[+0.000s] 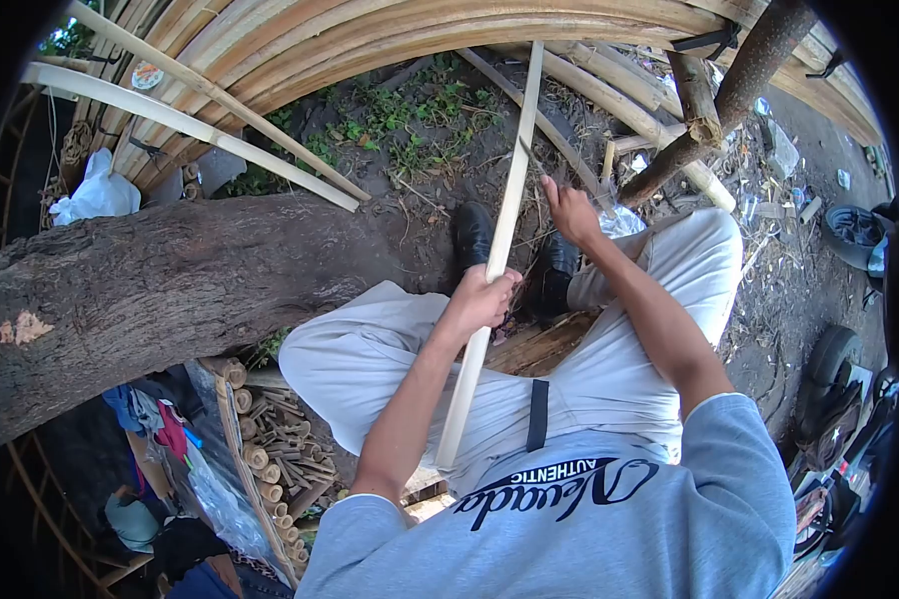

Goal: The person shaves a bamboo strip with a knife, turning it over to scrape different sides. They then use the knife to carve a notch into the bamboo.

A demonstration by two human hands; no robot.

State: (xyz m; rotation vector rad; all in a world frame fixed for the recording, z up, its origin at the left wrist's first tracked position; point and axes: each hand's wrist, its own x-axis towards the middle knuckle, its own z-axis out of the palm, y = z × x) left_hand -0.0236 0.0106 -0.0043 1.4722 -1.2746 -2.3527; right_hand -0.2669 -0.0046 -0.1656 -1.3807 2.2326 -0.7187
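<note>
A long pale bamboo strip [515, 185] slants from my lap up past my shoes, its far end near the stacked bamboo. My left hand [479, 302] is closed around its middle, above my thighs. Farther along and to the right, my right hand [571, 212] is closed on a knife, with the handle hidden in the fingers. Its thin dark blade [528, 151] lies against or just beside the strip's right edge; contact is hard to make out. Black shoes [472, 238] stand on the soil beneath the strip.
A thick tree trunk [170, 290] lies at left, with two loose bamboo strips [205, 130] above it. Stacked bamboo lengths [400, 40] span the top. A forked wooden post [714, 115] stands upper right. Cut bamboo pieces [280, 434] sit lower left; a wheel [854, 235] is at right.
</note>
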